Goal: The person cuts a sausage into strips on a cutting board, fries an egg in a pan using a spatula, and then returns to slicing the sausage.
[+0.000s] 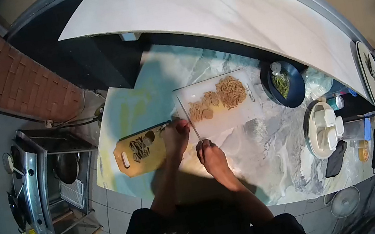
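Note:
My right hand [212, 156] is closed round the handle of a knife [189, 118], whose blade points up and left along the left edge of a white cutting board [209, 124]. Sliced light-brown food [231, 92] lies in piles on that board. Between the white board and a yellow cutting board [155, 161] is my left hand [178, 136], fingers bent together near the blade; what it holds, if anything, is too small to name. Dark sliced pieces [140, 148] lie on the yellow board, with a dark blade-like edge along its top.
A dark blue bowl [296, 84] with bagged greens stands at the back right. Right of centre, a round tray [317, 148] holds white containers, beside a black cloth [336, 159]. A raised ledge [207, 3] borders the counter's back. A stove [32, 182] stands at left.

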Tool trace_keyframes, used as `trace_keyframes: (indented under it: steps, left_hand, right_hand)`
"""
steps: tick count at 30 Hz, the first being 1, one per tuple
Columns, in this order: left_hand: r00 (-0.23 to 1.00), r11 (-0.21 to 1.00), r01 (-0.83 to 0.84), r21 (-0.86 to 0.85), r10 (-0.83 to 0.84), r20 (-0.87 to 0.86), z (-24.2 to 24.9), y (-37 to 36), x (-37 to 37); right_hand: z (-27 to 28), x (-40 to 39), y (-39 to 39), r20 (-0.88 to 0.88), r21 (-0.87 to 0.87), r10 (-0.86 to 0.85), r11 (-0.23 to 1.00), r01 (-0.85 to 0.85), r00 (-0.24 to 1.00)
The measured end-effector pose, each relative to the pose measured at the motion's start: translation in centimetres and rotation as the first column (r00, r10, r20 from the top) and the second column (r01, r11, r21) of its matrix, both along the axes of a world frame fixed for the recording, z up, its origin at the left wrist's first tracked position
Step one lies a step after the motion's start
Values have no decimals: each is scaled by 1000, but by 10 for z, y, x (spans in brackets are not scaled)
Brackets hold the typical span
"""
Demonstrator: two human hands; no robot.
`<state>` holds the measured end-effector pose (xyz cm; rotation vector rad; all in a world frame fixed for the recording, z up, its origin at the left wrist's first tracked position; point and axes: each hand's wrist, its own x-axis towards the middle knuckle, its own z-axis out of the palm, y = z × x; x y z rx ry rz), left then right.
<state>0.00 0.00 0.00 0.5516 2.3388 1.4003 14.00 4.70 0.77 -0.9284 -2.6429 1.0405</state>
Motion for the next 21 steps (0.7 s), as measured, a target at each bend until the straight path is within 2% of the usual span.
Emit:
trace_keyframes:
  steps: [3,5,8,12,15,18,21]
  left_hand:
    - [999,1000,-15,5,14,41,3,0,2]
    - [999,999,-9,41,7,37,2,1,1]
    - [999,999,-17,39,15,51,0,1,1]
    - [1000,999,-5,51,5,-1,-6,-1,0]
    - [1000,1000,-15,-9,15,19,3,-1,2]
    - [999,999,-27,32,27,20,4,0,3]
    - [999,1000,10,10,-10,-40,11,0,1]
  right_hand:
    - [4,-1,0,16,25,-19,1000,18,1000]
    - [11,-3,4,215,3,28,1000,-30,976]
    - [4,-5,7,287,37,44,998,-57,957]
    - [4,-5,5,270,53,21,998,-37,963]
    - [4,-5,4,243,25,17,999,-23,970]
    - [10,-5,5,194,4,-3,1000,3,981]
    - [10,-5,6,114,-71,-57,995,65,992]
